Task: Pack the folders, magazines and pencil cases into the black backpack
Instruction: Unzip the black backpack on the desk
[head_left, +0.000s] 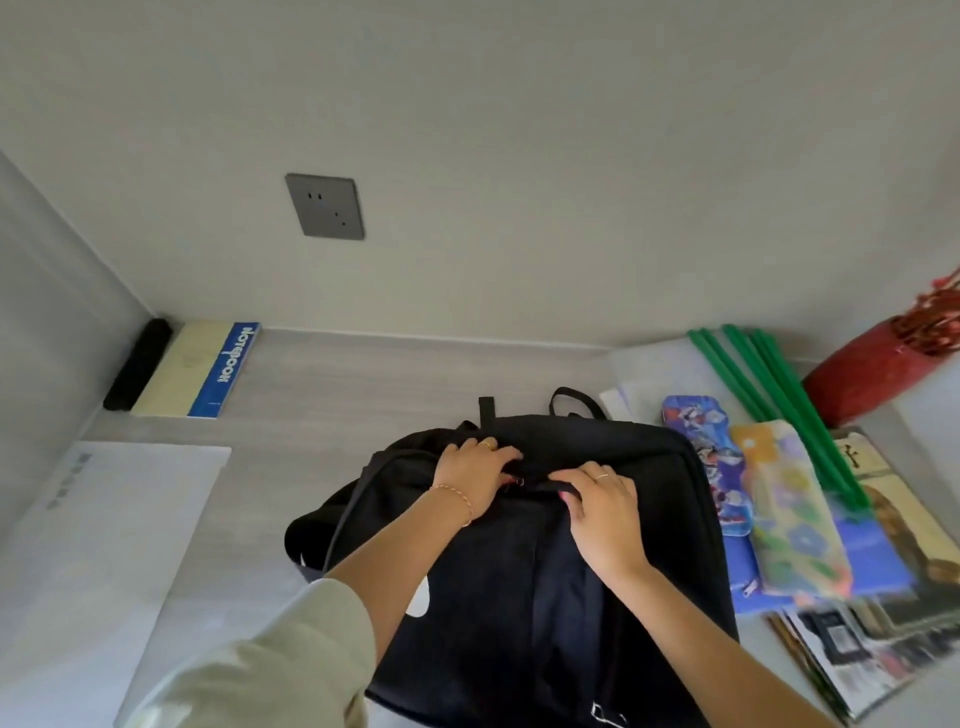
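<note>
The black backpack (649, 530) lies flat on the grey desk in front of me. My left hand (475, 480) and my right hand (605, 512) both rest on its upper part, fingers curled onto the fabric by the zipper line. To the right lie a blue cartoon pencil case (711, 457) and a flowered pencil case (795, 519), on top of a blue folder (878, 561). Clear folders with green spines (769, 384) lie behind them. Magazines (893, 519) are stacked underneath at the right edge.
A red vase (878, 369) stands at the far right. A notebook with a blue spine (202, 369) and a black roll (137, 364) lie at the back left. A white sheet (114, 519) covers the left side. A wall socket (324, 206) is on the wall.
</note>
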